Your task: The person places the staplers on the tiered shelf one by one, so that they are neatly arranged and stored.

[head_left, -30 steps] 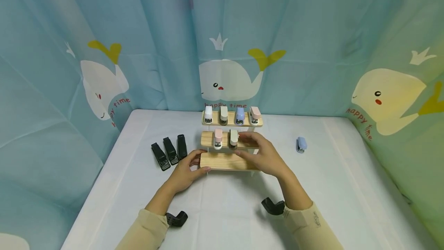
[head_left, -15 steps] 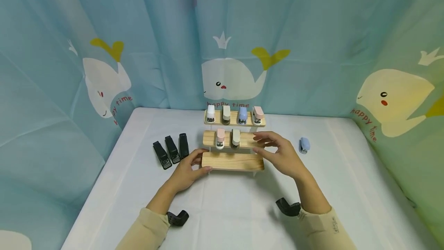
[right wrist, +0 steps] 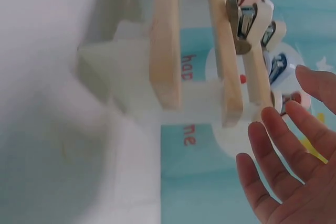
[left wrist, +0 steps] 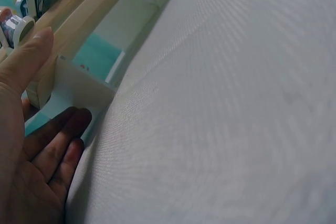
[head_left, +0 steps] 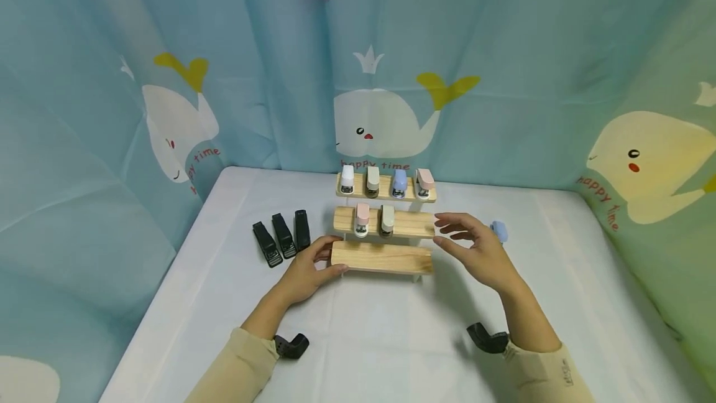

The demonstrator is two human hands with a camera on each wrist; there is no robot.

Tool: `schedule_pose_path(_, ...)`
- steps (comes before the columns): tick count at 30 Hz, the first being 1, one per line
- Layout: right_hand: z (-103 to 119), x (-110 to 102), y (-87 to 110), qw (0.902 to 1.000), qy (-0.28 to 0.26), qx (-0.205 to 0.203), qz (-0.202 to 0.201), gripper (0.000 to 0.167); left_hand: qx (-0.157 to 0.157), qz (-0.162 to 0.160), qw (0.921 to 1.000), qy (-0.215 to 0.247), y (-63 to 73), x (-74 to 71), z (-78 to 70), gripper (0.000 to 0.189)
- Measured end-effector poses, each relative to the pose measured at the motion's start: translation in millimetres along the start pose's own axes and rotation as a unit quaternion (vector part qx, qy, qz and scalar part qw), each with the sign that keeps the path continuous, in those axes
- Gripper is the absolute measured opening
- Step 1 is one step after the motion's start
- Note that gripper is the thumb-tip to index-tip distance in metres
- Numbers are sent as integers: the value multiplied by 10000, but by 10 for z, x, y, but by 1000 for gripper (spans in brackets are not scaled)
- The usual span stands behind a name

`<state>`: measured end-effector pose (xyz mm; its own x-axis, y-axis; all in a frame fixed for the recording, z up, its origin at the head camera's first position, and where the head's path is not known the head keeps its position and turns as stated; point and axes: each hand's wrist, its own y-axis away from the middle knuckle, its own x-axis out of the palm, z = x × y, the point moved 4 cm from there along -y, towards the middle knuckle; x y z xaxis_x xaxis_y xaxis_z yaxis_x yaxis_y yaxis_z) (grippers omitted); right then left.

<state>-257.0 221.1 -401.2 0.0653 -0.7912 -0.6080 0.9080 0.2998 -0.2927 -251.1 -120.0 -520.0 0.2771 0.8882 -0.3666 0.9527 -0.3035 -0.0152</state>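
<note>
1. Head view: a three-step wooden stand (head_left: pixel 363 258) stands on a white tablecloth (head_left: pixel 386 341), between the person's two hands.
2. The left hand (head_left: pixel 304 275) grips the left end of the bottom shelf (head_left: pixel 405 260), thumb at the front edge and forefinger round behind. In the left wrist view, its other fingers bend loosely beside the white side panel (left wrist: pixel 84 85).
3. The right hand (head_left: pixel 481 254) holds nothing; its thumb and fingers are apart, just beside the right end of the middle shelf (head_left: pixel 415 224). Whether a fingertip touches the wood, I cannot tell.
4. On the middle shelf, left of its centre, sit a pink stapler (head_left: pixel 362 219) and, next to it, a pale grey stapler (head_left: pixel 387 221).
5. Along the top shelf (head_left: pixel 386 189), from left to right, are a white stapler (head_left: pixel 347 179), a greyish stapler (head_left: pixel 372 182), a light blue stapler (head_left: pixel 399 184) and a second pink stapler (head_left: pixel 424 183).
6. Three black staplers (head_left: pixel 284 236) lie side by side on the cloth, left of the stand and near the left hand.
7. Another blue stapler (head_left: pixel 500 231) lies to the right, partly hidden by the right hand.
8. Behind the table hangs a blue curtain (head_left: pixel 285 48) printed with white whales.
</note>
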Motion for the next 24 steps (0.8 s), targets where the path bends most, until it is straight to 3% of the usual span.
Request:
schedule_pose_path(7, -160, -142, 72, 9987, 215, 433, -138, 43, 11, -20, 9999, -100, -22, -4, -6, 65)
schedule_pose_path(24, -691, -414, 144, 9901, 936, 990, -329, 57, -2, -11, 10000, -23, -22, -7, 0, 62)
